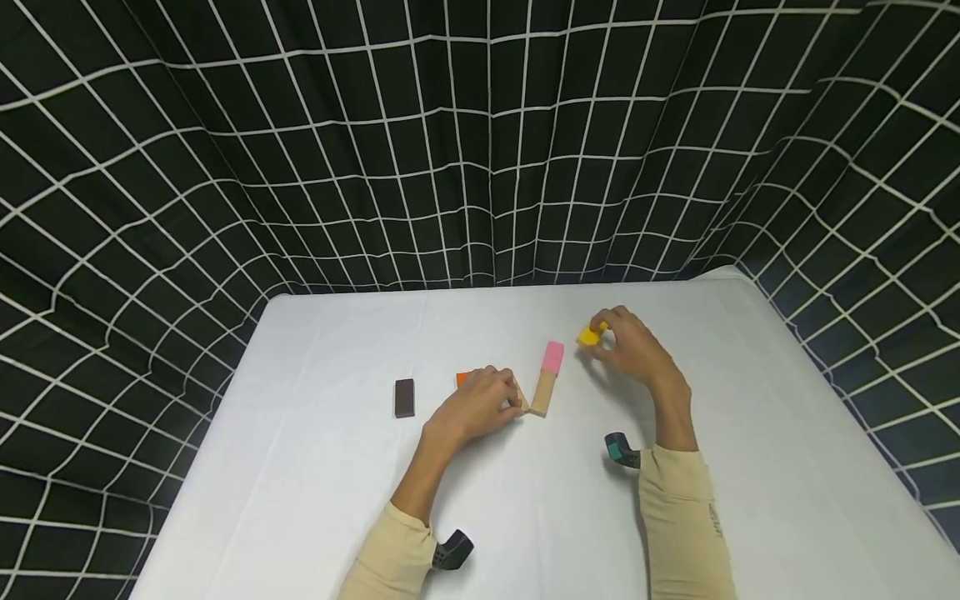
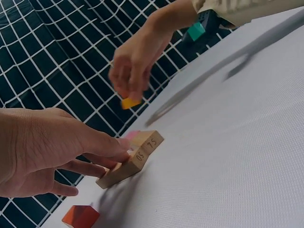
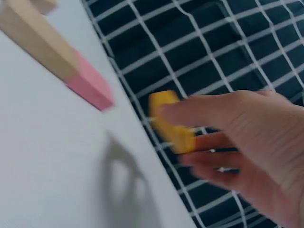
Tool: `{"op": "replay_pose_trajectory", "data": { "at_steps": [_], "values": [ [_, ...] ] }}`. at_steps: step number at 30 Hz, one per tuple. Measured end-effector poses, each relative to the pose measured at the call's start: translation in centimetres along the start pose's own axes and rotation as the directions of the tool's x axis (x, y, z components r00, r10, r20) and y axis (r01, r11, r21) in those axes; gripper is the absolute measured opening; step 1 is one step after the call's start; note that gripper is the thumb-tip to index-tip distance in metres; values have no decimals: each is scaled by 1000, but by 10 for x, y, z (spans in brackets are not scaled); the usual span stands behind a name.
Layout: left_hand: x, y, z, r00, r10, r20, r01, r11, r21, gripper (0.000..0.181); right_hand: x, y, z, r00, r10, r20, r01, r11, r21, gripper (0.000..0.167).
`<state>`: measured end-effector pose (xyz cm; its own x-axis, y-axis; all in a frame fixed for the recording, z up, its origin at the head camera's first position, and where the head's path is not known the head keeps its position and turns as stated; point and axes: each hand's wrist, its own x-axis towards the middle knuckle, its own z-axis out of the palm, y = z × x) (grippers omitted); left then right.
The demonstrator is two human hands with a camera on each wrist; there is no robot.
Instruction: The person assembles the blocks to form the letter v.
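My left hand (image 1: 480, 404) is over the table, its thumb and fingers pinching a plain wooden block (image 2: 116, 175) marked 50. One end of that block meets a second wooden block (image 1: 543, 395), marked 75, and the two lie at an angle. A pink block (image 1: 552, 358) continues the line at the far end of the 75 block. Raised off the table to the right, my right hand (image 1: 633, 346) pinches a yellow block (image 3: 166, 123) between thumb and fingers. An orange-red block (image 2: 81, 216) lies by the left hand, partly hidden by it in the head view.
A dark brown block (image 1: 404, 397) lies to the left of the left hand. White cloth covers the table (image 1: 337, 500). Black curtains (image 1: 465, 125) with a white grid surround its back and sides. Each wrist bears a small dark camera (image 1: 453, 550).
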<state>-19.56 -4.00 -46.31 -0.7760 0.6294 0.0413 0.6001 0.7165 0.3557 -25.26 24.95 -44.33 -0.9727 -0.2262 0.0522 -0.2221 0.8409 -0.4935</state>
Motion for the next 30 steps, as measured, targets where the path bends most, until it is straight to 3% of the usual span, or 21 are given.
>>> {"op": "replay_pose_trajectory", "data": {
  "at_steps": [4,7,11,14,20,30],
  "values": [
    [-2,-1,0,1000,-12,-1,12,1000,-6,14,12,-9,23,979,-34,-199,32,999,-10,32],
    [-1,-1,0,1000,-9,-4,9,1000,-9,14,18,-10,39,965,-32,-260,33,999,0,31],
    [0,-2,1,1000,-6,1,6,1000,-1,14,19,-8,51,991,16,-133,-20,999,-30,33],
    [2,-1,1,1000,-8,6,8,1000,8,14,17,-5,50,997,62,-49,-65,996,-66,35],
    [3,0,-2,1000,-11,10,11,1000,27,15,17,-8,44,994,47,-95,-55,995,-85,35],
    [2,1,-3,1000,-15,14,15,1000,22,14,20,-11,46,999,-44,10,45,993,-112,33]
  ]
}}
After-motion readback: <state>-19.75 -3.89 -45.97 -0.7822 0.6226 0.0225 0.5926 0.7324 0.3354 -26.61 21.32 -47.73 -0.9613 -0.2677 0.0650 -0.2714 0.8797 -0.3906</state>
